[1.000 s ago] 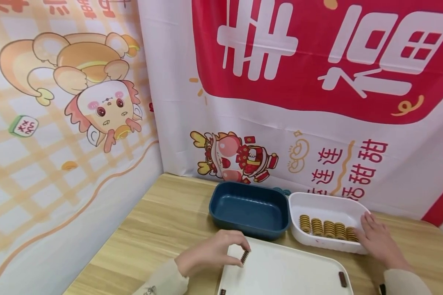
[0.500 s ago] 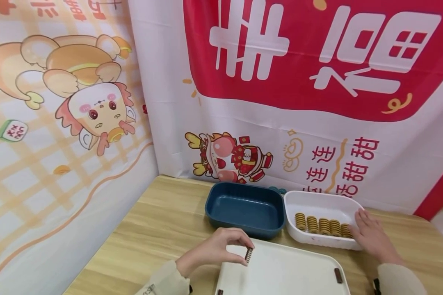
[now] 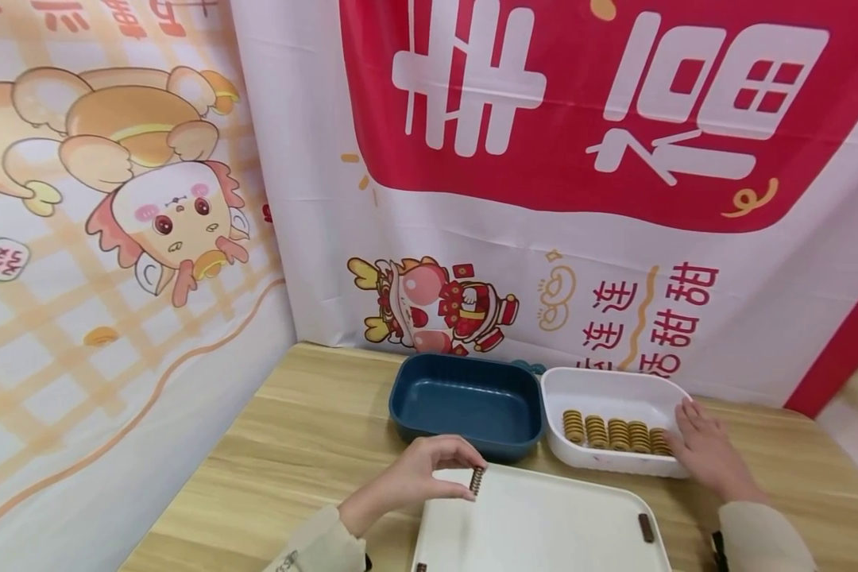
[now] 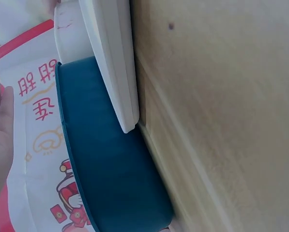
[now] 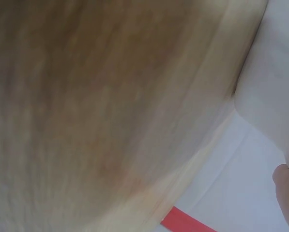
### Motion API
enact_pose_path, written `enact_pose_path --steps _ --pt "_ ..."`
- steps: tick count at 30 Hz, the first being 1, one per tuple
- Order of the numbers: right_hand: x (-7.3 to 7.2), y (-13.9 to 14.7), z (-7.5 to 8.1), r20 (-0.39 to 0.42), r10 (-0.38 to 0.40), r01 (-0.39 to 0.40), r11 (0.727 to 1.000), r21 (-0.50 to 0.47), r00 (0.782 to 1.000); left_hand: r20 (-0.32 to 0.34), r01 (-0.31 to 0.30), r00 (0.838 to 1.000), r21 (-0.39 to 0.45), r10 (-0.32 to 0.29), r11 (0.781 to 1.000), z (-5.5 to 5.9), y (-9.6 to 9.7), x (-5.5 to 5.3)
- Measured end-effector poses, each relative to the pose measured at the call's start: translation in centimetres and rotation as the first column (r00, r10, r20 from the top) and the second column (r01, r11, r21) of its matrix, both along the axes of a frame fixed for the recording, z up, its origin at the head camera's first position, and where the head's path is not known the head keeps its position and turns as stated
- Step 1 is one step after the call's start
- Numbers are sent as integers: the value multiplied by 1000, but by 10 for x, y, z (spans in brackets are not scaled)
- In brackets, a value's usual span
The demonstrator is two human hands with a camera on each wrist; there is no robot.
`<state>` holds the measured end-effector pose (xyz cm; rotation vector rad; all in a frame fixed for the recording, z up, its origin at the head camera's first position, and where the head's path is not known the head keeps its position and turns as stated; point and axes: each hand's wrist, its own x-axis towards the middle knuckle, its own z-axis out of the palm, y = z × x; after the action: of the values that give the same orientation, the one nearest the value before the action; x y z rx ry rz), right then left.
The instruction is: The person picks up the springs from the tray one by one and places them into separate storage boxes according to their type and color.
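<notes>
Ribbed brown piece pinched at the tray's corner

Left hand: thumb below, fingers arched above, pinching a small ribbed piece between the tips. Piece is short and narrow, dark brown, close-ridged along its length with paler lines between ridges; leans slightly off vertical. In the head view it appears over the far left corner of a cream-white tray; cannot tell whether it touches the surface. Hidden from both wrist views.

On the tray, a dark brown bar lies near the right edge; another brown bit shows at the left, cut by the frame.

Right hand: fingers extended, resting on the right end of a white tub. Inside, along the near wall, five stacks of round golden-brown biscuits, each stack banded light and dark.

Dark blue tub just left of the white one. Both on a wood-grain table.
</notes>
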<state>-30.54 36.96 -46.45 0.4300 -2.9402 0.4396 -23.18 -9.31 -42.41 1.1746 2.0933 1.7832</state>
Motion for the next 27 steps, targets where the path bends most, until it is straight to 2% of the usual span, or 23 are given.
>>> enact_pose_path --steps 1,6,8,10,13,16,21,24,27 --pt "0 0 0 1 -1 1 1000 0 1000 3 1 1000 16 -1 1000 -3 0 -2" --pt "0 -1 1 -7 -4 4 1000 1 1000 -2 -18 1000 29 18 999 -3 -1 -7" --pt "1 -1 2 -14 -2 2 1000 -2 1000 -2 -55 999 -2 55 999 -1 -2 -12" --pt "2 -1 3 -14 -2 2 1000 -9 1000 -11 -123 992 -53 122 991 2 -5 -18" --pt "2 -2 4 -15 0 0 1000 -15 1000 -49 -245 969 -122 241 962 4 -10 -29" --pt "2 -2 3 -16 3 -3 1000 -18 1000 -100 -326 944 -153 314 933 5 -17 -40" --pt "1 -1 1 -32 11 -12 1000 -22 999 -196 -371 922 -205 333 906 4 -25 -56" --pt "1 -1 1 -29 10 -11 1000 -18 1000 -260 -399 906 -269 333 877 4 -27 -66" --pt "2 -2 1 -23 9 -10 1000 -17 1000 -304 -412 898 -334 317 848 3 -28 -75"
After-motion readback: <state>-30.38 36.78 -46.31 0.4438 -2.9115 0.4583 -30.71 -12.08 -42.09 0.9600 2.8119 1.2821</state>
